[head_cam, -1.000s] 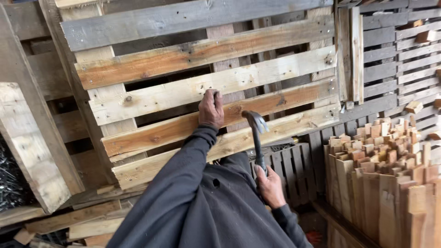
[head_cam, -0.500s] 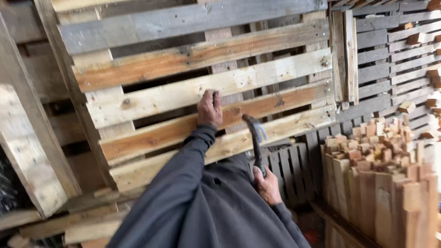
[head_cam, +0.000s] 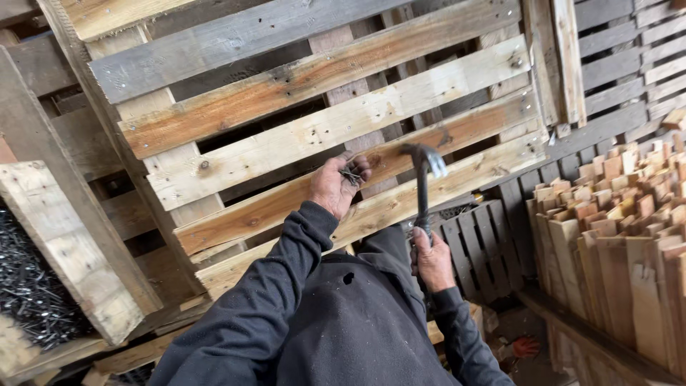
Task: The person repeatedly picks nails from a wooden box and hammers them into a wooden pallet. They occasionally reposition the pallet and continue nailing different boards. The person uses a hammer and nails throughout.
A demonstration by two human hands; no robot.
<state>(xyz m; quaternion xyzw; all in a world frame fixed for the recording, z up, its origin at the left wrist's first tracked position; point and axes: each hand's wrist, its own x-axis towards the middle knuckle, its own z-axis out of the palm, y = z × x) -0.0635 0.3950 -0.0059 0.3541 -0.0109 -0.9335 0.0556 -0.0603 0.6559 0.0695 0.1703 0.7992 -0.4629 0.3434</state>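
Since the earlier pictures the left hand (head_cam: 336, 187) has come off the board where its fingers were resting flat, and it is now curled with the palm turned up. The hammer has moved only a little; its head is still up near the boards.

In the head view, the left hand is closed loosely around a small bunch of dark metal nails (head_cam: 351, 174), and its fingertips lie just beside a pale wooden slat of the large leaning wooden pallet (head_cam: 300, 136). The pallet stands tilted against other boards, with its slats running slantwise across the picture, some pale, some reddish-brown and one grey at the top. The right hand (head_cam: 433, 259) is clamped on the lower end of the handle of a dark steel claw hammer (head_cam: 423, 187). The handle stands nearly upright, and the head, with its claw, is just in front of the lower slats, to the right of the left hand. The two hands are apart, the right one lower than the left one. Both arms are in dark grey sleeves.

At the left edge, a wooden box (head_cam: 64, 250) with pale board walls holds a heap of dark loose nails (head_cam: 32, 286). At the right side, many short cut pieces of wood (head_cam: 614, 229) stand on end, packed close together.
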